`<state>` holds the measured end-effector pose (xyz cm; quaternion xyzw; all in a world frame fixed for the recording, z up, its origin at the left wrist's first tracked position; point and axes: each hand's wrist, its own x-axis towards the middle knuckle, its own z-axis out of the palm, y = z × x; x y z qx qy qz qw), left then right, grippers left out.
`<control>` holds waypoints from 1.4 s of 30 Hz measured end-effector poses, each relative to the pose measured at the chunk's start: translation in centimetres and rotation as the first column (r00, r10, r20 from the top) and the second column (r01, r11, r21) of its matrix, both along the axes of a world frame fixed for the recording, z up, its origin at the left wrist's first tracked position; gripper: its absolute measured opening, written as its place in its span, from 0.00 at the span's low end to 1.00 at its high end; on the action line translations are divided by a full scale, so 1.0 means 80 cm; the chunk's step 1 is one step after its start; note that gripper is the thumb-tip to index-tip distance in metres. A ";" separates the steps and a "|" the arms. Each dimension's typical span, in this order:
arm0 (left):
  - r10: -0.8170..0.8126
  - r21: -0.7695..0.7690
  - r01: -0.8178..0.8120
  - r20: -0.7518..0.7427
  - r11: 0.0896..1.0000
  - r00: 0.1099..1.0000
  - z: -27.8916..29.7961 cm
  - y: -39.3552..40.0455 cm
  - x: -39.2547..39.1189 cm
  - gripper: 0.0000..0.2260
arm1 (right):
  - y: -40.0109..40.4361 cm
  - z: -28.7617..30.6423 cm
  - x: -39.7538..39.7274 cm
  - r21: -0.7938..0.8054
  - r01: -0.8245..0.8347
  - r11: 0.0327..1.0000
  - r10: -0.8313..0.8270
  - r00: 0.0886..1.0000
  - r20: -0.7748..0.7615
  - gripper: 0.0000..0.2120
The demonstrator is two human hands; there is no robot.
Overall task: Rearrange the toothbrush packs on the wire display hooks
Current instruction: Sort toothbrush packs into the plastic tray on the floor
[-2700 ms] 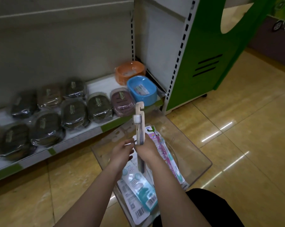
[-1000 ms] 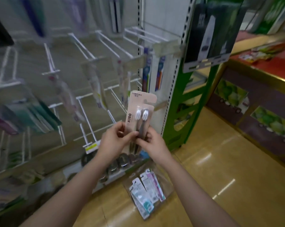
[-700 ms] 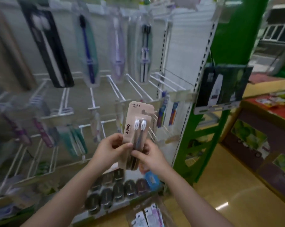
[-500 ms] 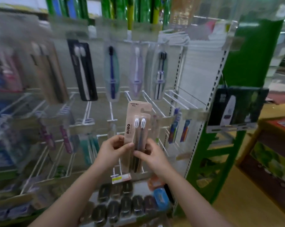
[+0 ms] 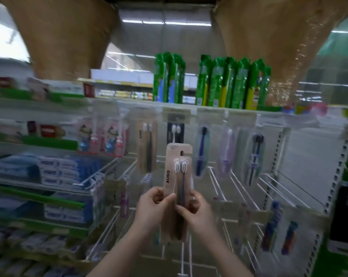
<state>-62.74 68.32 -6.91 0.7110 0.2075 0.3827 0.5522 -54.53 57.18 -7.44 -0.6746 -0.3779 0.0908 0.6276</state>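
A tan AUBO toothbrush pack (image 5: 178, 172) with two brushes stands upright in front of the display. My left hand (image 5: 152, 208) grips its left edge and my right hand (image 5: 197, 211) pinches its right side at mid height. Behind it, a top row of hooks carries a matching tan pack (image 5: 147, 148), a black pack (image 5: 175, 131), a dark blue brush pack (image 5: 202, 151), a lilac pack (image 5: 228, 152) and a dark twin pack (image 5: 255, 156). Bare white wire hooks (image 5: 219, 182) jut out below that row.
Green packets (image 5: 223, 82) stand on the top shelf. Blue toothpaste boxes (image 5: 57, 170) fill the shelves at left, with children's brush sets (image 5: 101, 140) above them. More hanging packs (image 5: 273, 226) sit low at right beside the perforated upright (image 5: 337, 176).
The view has swung up from the clear floor bin to the hook display. Both hands have lifted the tan pack from the bin to the level of the upper hooks.
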 end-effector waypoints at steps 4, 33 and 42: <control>0.070 -0.047 -0.068 0.037 0.997 0.997 0.016 0.018 -0.013 0.03 | 0.029 0.020 -0.008 0.037 -0.015 0.999 0.014 1.000 0.023 0.17; 0.166 -0.150 -0.158 0.045 0.976 0.985 0.024 0.165 0.014 0.05 | 0.198 0.030 0.036 0.000 -0.150 0.989 0.150 0.986 -0.072 0.15; 0.103 -0.161 -0.073 0.184 0.984 0.978 0.040 0.230 0.039 0.06 | 0.263 0.050 0.056 0.063 -0.101 0.993 0.101 0.995 0.011 0.15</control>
